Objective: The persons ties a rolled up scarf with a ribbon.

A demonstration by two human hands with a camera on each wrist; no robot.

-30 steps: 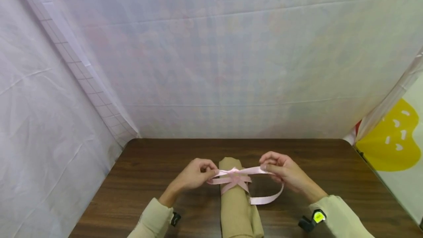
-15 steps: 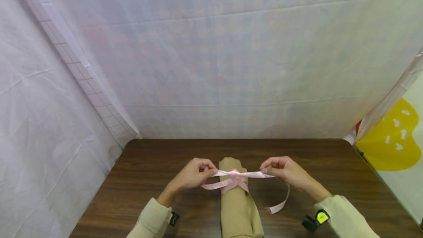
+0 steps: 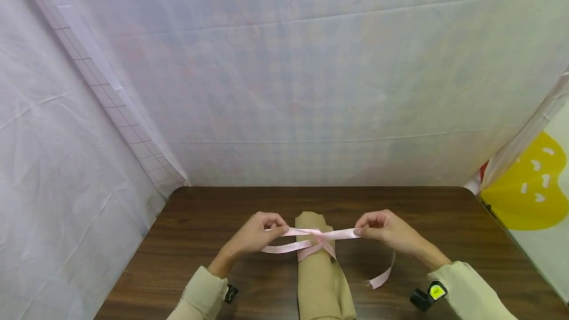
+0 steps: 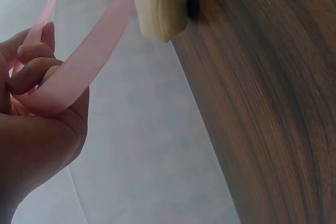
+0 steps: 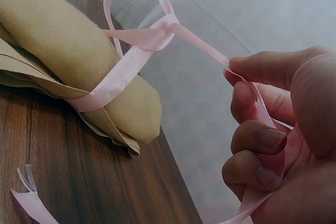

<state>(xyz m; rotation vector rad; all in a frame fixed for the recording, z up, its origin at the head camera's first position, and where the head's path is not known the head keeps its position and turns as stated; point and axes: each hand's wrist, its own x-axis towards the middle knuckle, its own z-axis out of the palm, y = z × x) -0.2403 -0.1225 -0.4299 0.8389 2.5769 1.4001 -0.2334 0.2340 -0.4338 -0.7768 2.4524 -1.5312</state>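
Note:
A rolled tan cloth (image 3: 317,285) lies lengthwise on the table, with a pink ribbon (image 5: 113,85) wrapped round it near its far end. The ribbon crosses itself in a knot (image 5: 167,22) on top of the roll. My left hand (image 3: 260,231) pinches one length between thumb and fingers, left of the roll; a slack strip (image 4: 86,69) loops past that hand. On the other side, my right hand (image 3: 384,231) pinches the opposite length, which stretches nearly straight from the knot. More ribbon runs through its curled fingers (image 5: 257,135), and a frayed tail (image 5: 29,200) hangs below.
The dark wood table (image 3: 186,251) extends around the roll. White sheeting (image 3: 289,88) hangs behind its far edge and along the left. A yellow shape (image 3: 524,186) shows at the right. Black wrist devices (image 3: 422,300) sit by both cuffs.
My right hand has shifted slightly right and its length of ribbon is straighter. The loose tail has swung right, away from the roll. A slack strip on the left now extends further left.

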